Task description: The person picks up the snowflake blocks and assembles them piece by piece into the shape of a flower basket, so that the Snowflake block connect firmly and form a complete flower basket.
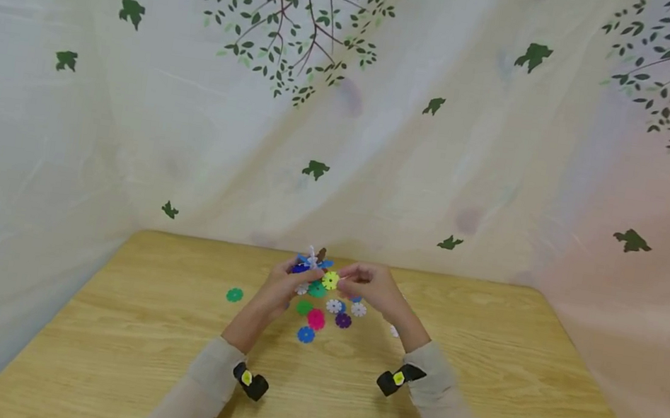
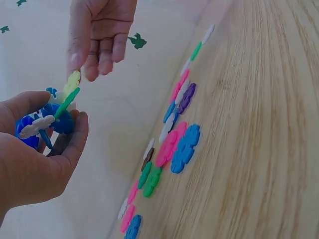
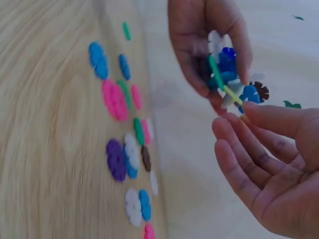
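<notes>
My left hand [image 1: 278, 292] holds a cluster of joined plastic snowflake discs in blue, white, green and brown above the table. A green disc [image 2: 66, 103] sticks out from that cluster, with a yellow disc [image 1: 330, 280] at its outer end. The right hand [image 1: 380, 292] pinches the yellow disc's edge between thumb and forefinger, its other fingers loosely bent. In the right wrist view, a brown disc [image 3: 262, 91] shows at the cluster's far side. The left palm and fingers hide part of the cluster.
Several loose discs lie on the wooden table [image 1: 160, 356] below the hands, among them a pink disc [image 1: 316, 319], a purple disc [image 1: 343, 320] and a blue disc [image 1: 306, 334]. A green disc [image 1: 234, 294] lies apart at left. A printed curtain [image 1: 376, 193] hangs behind.
</notes>
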Action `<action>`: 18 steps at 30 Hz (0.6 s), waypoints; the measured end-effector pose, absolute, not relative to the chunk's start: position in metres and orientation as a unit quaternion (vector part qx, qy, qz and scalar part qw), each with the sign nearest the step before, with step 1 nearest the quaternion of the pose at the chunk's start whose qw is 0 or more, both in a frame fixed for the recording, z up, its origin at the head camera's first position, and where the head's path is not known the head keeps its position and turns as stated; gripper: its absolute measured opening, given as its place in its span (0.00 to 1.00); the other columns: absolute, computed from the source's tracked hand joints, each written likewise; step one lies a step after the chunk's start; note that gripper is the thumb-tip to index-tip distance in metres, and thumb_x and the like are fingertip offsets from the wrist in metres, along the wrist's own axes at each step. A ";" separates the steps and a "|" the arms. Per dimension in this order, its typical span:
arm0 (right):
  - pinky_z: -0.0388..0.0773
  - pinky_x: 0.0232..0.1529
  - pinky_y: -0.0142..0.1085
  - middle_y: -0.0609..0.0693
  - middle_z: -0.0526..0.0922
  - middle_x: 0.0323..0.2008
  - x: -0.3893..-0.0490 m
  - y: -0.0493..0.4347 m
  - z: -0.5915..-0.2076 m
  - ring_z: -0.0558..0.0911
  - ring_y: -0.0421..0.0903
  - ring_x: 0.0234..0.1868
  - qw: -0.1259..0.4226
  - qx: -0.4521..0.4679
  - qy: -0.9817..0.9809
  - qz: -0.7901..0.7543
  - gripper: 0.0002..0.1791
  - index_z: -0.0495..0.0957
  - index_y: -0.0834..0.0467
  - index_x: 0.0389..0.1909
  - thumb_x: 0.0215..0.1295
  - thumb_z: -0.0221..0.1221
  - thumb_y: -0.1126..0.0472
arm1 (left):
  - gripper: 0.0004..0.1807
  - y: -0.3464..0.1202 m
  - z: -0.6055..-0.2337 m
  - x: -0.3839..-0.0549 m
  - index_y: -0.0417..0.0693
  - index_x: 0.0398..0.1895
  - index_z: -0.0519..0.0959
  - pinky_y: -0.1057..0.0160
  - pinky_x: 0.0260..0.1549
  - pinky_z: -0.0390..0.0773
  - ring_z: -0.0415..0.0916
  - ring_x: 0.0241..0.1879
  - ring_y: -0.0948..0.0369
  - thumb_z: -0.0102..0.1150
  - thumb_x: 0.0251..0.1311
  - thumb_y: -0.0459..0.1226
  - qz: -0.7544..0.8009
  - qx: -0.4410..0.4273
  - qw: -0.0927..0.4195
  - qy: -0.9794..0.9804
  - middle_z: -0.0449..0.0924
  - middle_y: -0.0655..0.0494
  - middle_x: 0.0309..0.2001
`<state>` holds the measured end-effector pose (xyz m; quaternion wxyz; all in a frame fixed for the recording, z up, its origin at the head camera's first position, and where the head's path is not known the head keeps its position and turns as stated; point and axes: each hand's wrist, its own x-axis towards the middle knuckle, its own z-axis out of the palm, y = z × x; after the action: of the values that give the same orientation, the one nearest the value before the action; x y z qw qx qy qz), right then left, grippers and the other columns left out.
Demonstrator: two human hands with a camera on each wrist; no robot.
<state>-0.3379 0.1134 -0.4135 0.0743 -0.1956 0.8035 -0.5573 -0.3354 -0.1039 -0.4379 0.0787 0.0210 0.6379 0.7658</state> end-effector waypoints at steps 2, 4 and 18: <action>0.86 0.43 0.51 0.61 0.88 0.38 -0.340 0.118 -0.414 0.86 0.54 0.37 0.091 -0.229 0.815 -0.525 0.12 0.83 0.68 0.48 0.69 0.64 0.64 | 0.21 -0.105 -0.439 -0.337 0.40 0.60 0.76 0.66 0.43 0.80 0.80 0.42 0.64 0.65 0.65 0.36 0.765 0.020 0.082 0.639 0.83 0.53 0.47; 0.86 0.39 0.46 0.60 0.88 0.36 -0.342 0.122 -0.418 0.86 0.49 0.35 0.098 -0.270 0.827 -0.484 0.11 0.84 0.69 0.46 0.68 0.63 0.66 | 0.22 -0.106 -0.440 -0.338 0.40 0.60 0.76 0.65 0.43 0.80 0.79 0.41 0.64 0.65 0.65 0.36 0.764 0.021 0.086 0.639 0.83 0.54 0.46; 0.74 0.25 0.28 0.50 0.82 0.28 -0.348 0.128 -0.450 0.76 0.38 0.25 0.145 -0.239 0.890 -0.361 0.10 0.83 0.64 0.35 0.58 0.72 0.63 | 0.25 -0.109 -0.443 -0.339 0.39 0.65 0.73 0.61 0.48 0.79 0.78 0.43 0.64 0.64 0.67 0.37 0.754 0.020 0.106 0.648 0.80 0.51 0.51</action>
<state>-0.3479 0.1283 -0.4498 0.1447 -0.2387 0.8896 -0.3614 -0.3391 -0.1086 -0.4430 0.1057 0.0204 0.6484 0.7536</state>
